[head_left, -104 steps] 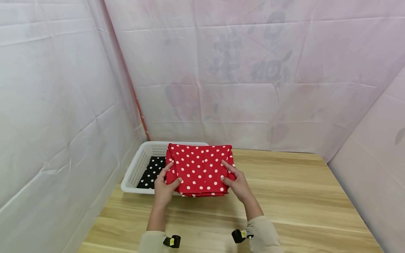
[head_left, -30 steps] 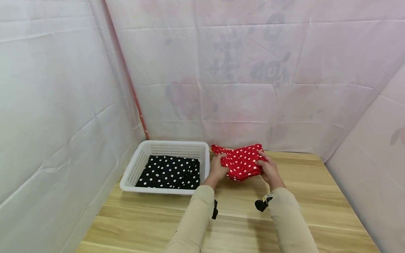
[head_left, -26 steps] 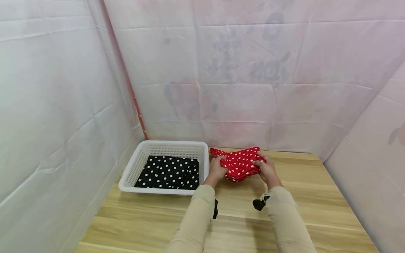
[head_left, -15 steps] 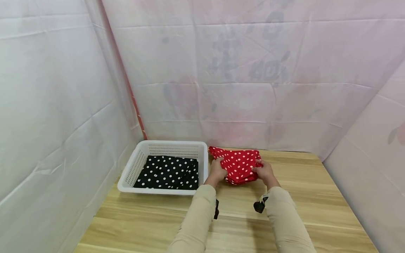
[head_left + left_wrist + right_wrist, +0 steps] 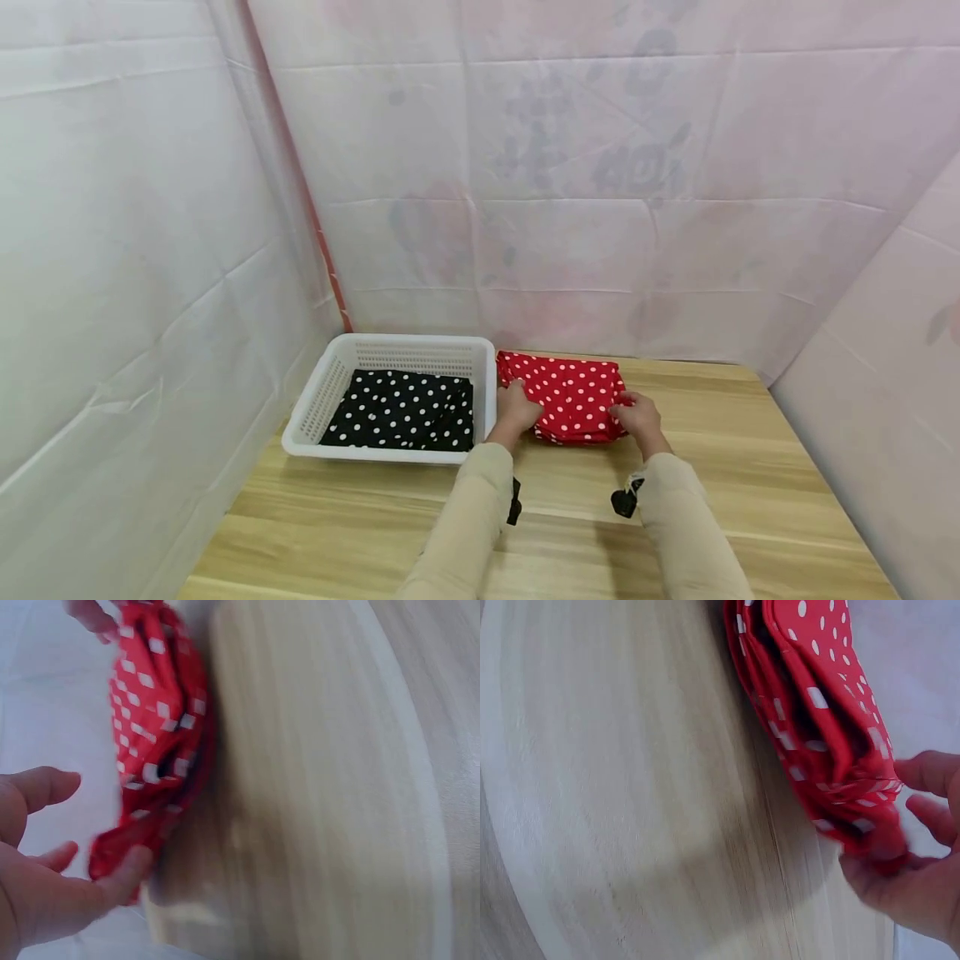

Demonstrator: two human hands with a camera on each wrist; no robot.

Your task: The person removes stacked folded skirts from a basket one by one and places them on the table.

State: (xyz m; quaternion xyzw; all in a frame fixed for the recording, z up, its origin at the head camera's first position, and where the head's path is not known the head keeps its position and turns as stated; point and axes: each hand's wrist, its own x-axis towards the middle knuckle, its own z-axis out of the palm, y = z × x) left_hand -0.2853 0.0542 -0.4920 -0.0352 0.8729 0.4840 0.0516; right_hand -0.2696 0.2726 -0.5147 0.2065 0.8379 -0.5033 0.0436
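A folded red cloth [image 5: 573, 396] with white polka dots lies on the table right of the basket. At its left edge is my left hand [image 5: 516, 408]; in the left wrist view its fingers [image 5: 46, 784] are spread, and one digit touches the lower corner. My right hand [image 5: 637, 415] is at the opposite edge, and in the right wrist view the thumb and fingers pinch the blurred end of the fold. Several layers show along the near side. A folded black cloth [image 5: 401, 412] with white dots lies inside the white basket [image 5: 300, 437].
The wooden table [image 5: 360, 533] extends to the front and right. A pale fabric backdrop [image 5: 555, 217] rises behind it, with similar panels on the left and right. The basket's right wall stands close to my left hand.
The red cloth went from in front of the basket to its right, then down onto the table, flatter now. My left fingers have loosened; my right hand has shifted slightly right and nearer.
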